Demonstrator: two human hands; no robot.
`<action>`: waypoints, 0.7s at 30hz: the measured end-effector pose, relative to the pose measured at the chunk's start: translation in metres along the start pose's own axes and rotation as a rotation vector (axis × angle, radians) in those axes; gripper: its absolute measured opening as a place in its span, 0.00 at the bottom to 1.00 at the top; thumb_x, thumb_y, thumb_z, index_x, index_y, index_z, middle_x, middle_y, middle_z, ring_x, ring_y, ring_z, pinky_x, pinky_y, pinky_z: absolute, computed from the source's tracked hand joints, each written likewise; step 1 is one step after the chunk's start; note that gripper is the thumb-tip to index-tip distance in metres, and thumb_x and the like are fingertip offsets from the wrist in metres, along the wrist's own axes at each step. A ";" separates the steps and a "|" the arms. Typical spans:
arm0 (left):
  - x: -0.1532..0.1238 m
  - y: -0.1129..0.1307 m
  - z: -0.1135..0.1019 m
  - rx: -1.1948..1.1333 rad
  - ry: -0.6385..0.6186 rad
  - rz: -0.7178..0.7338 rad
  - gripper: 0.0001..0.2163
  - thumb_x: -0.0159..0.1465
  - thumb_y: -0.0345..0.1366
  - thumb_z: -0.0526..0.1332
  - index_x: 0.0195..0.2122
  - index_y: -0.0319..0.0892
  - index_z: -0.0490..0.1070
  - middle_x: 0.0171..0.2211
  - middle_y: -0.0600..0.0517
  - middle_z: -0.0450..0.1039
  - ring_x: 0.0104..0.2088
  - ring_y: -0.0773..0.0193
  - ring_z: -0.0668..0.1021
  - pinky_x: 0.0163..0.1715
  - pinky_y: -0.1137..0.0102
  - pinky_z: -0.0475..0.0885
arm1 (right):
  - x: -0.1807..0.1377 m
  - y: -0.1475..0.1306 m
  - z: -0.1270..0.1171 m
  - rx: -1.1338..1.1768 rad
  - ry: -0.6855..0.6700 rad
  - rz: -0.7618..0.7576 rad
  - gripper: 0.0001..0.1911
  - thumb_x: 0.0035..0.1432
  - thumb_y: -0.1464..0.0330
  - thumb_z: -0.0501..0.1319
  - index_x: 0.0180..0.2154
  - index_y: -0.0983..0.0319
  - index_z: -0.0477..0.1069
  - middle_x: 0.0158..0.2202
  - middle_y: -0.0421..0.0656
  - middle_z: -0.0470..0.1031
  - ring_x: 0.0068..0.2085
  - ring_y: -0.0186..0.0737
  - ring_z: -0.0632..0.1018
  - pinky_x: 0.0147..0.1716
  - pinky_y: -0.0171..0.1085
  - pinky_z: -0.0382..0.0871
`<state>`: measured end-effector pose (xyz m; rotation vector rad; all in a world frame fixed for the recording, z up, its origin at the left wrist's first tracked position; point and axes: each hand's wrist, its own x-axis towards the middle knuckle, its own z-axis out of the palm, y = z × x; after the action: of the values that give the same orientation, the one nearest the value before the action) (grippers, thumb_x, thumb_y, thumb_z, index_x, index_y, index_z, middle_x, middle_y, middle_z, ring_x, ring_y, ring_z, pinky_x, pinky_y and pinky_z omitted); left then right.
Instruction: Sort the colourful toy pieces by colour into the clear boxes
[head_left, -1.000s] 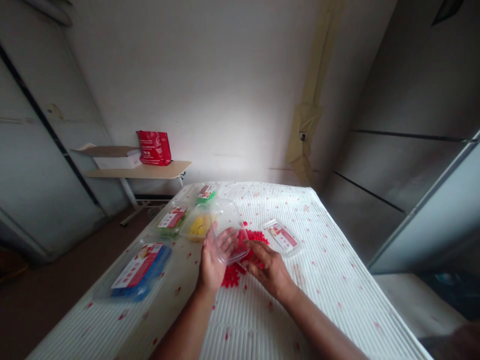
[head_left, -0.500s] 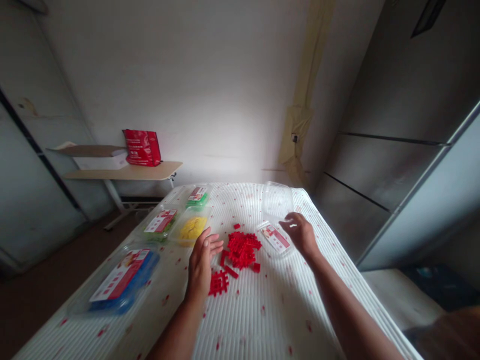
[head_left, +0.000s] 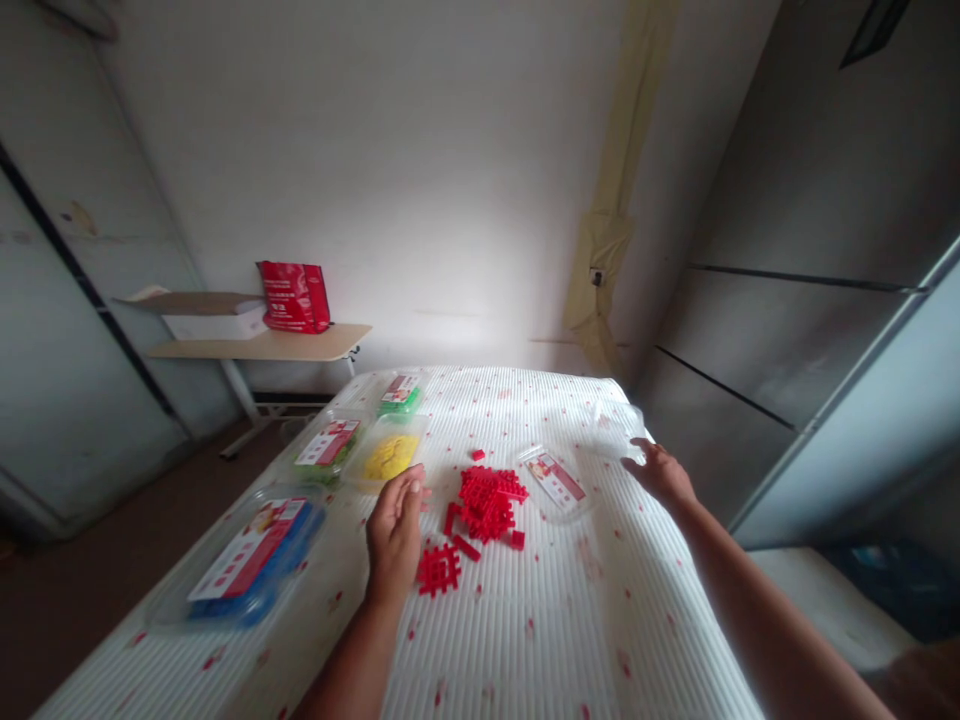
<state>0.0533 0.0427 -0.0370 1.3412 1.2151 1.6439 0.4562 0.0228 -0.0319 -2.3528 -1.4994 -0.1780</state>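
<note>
My left hand (head_left: 397,518) is held over the table beside the pile, its fingers loosely extended and nothing visible in them. Just to its right lies a heap of red interlocking plastic pieces (head_left: 487,502), with a square lattice of joined red pieces (head_left: 438,570) nearer me. At the table's right edge, my right hand (head_left: 663,472) pinches the near edge of a clear plastic container (head_left: 613,428). Its fingertips partly hide that edge. Between the heap and this hand rests a clear lid with a red-and-white label (head_left: 556,480).
On the left stand clear boxes of blue pieces (head_left: 274,565), labelled green pieces (head_left: 328,447), yellow pieces (head_left: 390,456) and bright green pieces (head_left: 399,395). A side table (head_left: 330,343) behind holds a red bag (head_left: 295,298) and a white box (head_left: 214,323).
My right hand has moved right, and the clear container has shifted right with it to the table's edge. My left hand has barely moved. The red pieces stay in place.
</note>
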 end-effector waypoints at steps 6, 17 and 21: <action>0.015 -0.013 -0.016 0.177 0.167 0.188 0.14 0.59 0.44 0.56 0.37 0.39 0.72 0.37 0.47 0.74 0.36 0.62 0.76 0.35 0.69 0.71 | -0.029 -0.031 -0.025 -0.171 0.242 -0.041 0.28 0.56 0.59 0.54 0.55 0.65 0.61 0.43 0.54 0.72 0.40 0.50 0.74 0.35 0.43 0.65; 0.026 -0.008 -0.035 0.845 0.216 0.334 0.07 0.57 0.35 0.57 0.33 0.43 0.74 0.38 0.49 0.75 0.41 0.56 0.73 0.42 0.60 0.65 | -0.084 -0.111 0.009 -0.019 -0.172 -0.645 0.17 0.57 0.59 0.55 0.44 0.59 0.73 0.50 0.51 0.71 0.50 0.49 0.71 0.43 0.45 0.66; 0.020 -0.007 -0.033 1.105 0.105 0.212 0.10 0.56 0.39 0.59 0.39 0.46 0.73 0.45 0.49 0.72 0.48 0.51 0.68 0.42 0.58 0.63 | -0.092 -0.117 0.012 -0.087 -0.173 -0.595 0.16 0.59 0.62 0.52 0.43 0.60 0.72 0.49 0.51 0.72 0.49 0.49 0.71 0.43 0.45 0.65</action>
<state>0.0165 0.0559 -0.0378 2.0694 2.2693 1.1473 0.3105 -0.0071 -0.0438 -1.9526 -2.2851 -0.1877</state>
